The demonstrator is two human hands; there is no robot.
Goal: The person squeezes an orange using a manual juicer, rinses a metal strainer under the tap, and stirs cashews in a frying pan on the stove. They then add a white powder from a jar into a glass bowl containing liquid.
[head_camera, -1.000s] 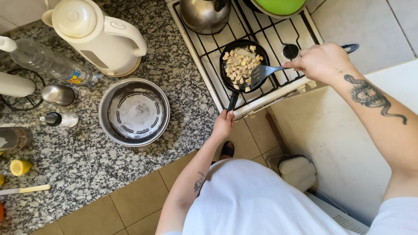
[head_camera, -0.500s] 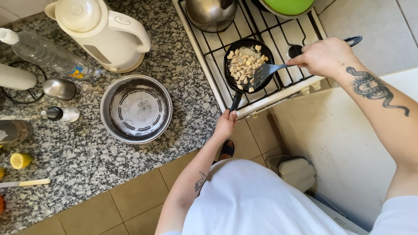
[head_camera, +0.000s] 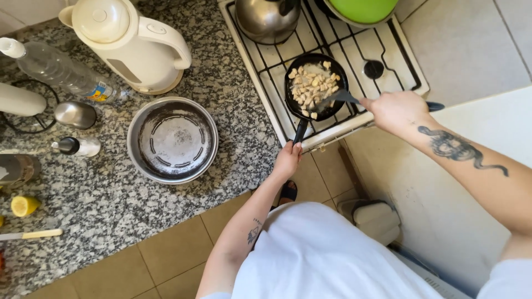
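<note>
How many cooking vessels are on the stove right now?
3: a small black frying pan of pale food pieces on the front burner, a steel kettle behind it, and a green-lidded pot at the back right, cut off by the frame. More may sit out of view.

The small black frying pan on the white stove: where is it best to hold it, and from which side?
Grip the small black frying pan by its long black handle, from the front edge of the white stove. The handle points out toward the person, clear of the burner; the left hand already holds its end there.
</note>
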